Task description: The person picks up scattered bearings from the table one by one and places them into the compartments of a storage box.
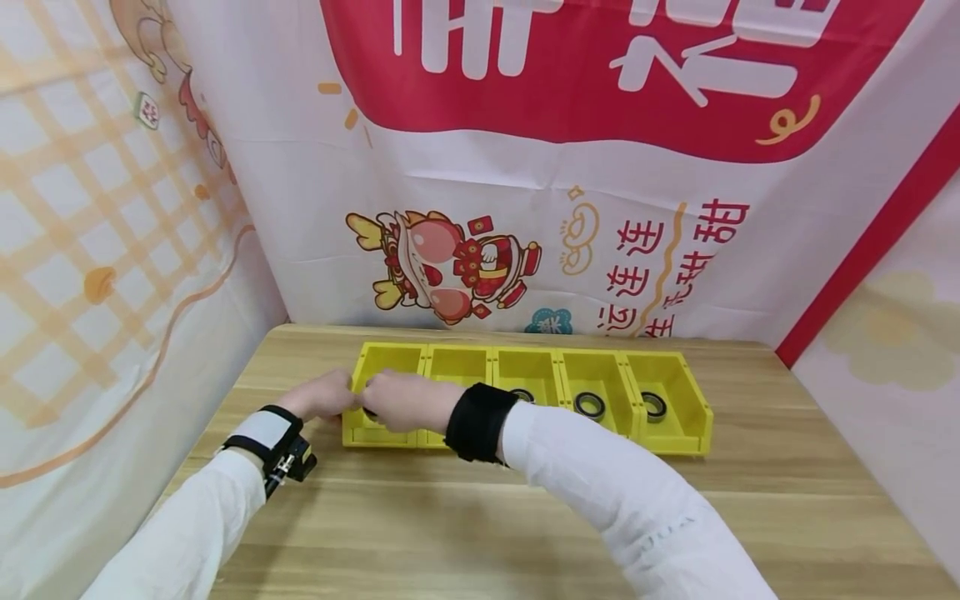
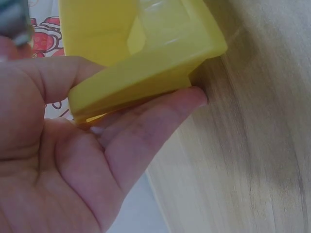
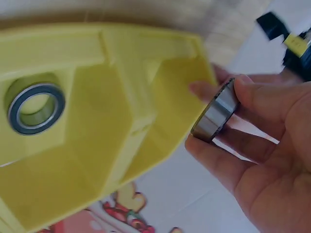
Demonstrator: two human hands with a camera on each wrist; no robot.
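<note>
My left hand (image 1: 328,395) grips the side wall of the leftmost yellow bin (image 2: 146,73), thumb over its rim and fingers underneath in the left wrist view. Over that same bin, my right hand (image 1: 411,402) pinches a ball bearing (image 3: 216,114), a shiny steel ring, between thumb and fingers. In the right wrist view the bearing is tilted, and another bearing (image 3: 36,109) with a dark seal lies in the neighbouring bin. From the head view, my right hand and wrist hide parts of the left bins.
Five joined yellow bins (image 1: 671,367) stand in a row toward the back of the wooden table (image 1: 420,517). Single bearings sit in the middle bin, the fourth bin (image 1: 590,407) and the rightmost bin (image 1: 654,407). Printed cloth (image 1: 480,183) hangs behind.
</note>
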